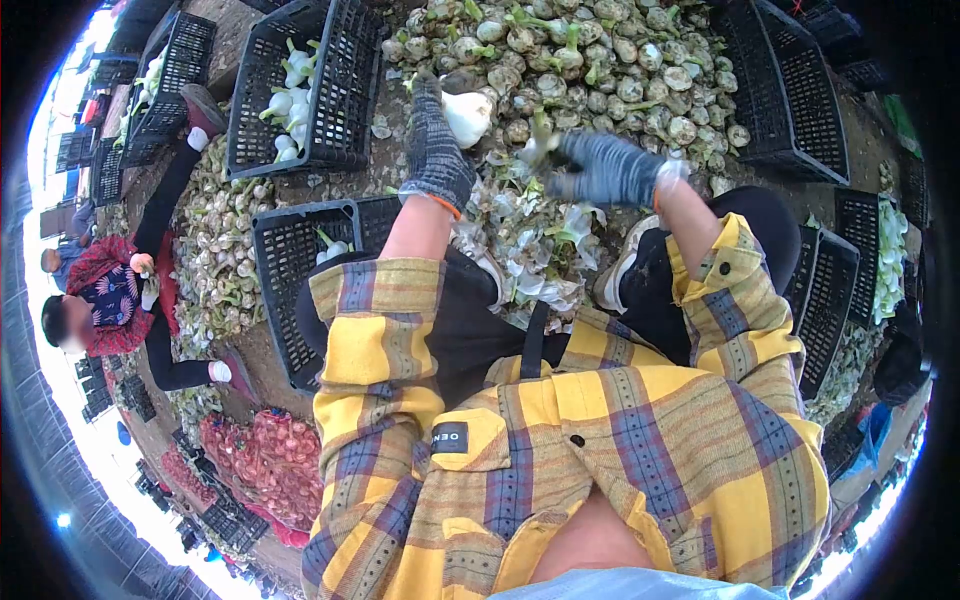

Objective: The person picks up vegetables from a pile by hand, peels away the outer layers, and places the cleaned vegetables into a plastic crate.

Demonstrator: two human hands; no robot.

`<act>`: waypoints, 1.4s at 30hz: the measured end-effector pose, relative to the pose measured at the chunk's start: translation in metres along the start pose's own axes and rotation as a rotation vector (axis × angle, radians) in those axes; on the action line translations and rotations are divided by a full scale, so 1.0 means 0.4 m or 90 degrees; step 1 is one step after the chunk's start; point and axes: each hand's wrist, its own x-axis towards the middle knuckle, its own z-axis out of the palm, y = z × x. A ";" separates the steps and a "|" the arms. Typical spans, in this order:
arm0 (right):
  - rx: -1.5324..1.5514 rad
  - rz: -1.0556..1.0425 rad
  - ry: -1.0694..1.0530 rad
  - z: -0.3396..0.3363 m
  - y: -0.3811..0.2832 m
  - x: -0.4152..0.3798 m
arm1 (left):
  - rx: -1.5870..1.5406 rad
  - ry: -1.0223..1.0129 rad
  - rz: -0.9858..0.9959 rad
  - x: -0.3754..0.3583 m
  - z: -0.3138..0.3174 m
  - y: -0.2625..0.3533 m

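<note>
My left hand point(440, 150), in a dark grey striped knit glove with an orange cuff, is closed around a white bulb point(468, 118) with a smooth, clean skin. To its right, my right hand point(608, 168) in a matching glove is smeared by motion. Its fingers are pressed together on a small brownish-green piece whose kind I cannot make out. Loose white papery skins point(535, 235) lie on the ground below both hands, between my shoes. Beyond the hands spreads a big heap of dirty, brown-skinned bulbs point(600, 75), some with green shoots.
A black crate point(345, 120) with several white bulbs stands at upper left. Another crate point(285, 300) is by my left knee; more crates point(790, 100) stand on the right. At far left sits another person point(115, 295) beside a bulb heap. Red net sacks point(265, 460) lie at lower left.
</note>
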 end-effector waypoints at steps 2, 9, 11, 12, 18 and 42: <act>-0.130 0.042 0.072 0.060 0.026 0.002 | 0.080 -0.032 0.084 0.014 -0.022 -0.012; 0.631 0.163 0.278 0.013 -0.027 0.051 | 0.539 -0.198 0.406 -0.067 0.032 -0.013; 0.546 0.173 0.274 0.034 0.016 0.082 | 0.662 -0.206 0.489 -0.059 0.018 -0.028; 0.459 0.180 0.268 0.030 0.003 0.087 | 0.784 -0.210 0.573 -0.052 0.003 -0.036; 0.722 0.076 0.197 0.010 -0.025 0.027 | 0.791 -0.160 0.477 -0.047 0.003 -0.038; 0.935 0.171 0.229 0.029 0.034 0.060 | 0.215 -0.143 0.142 0.024 -0.015 -0.060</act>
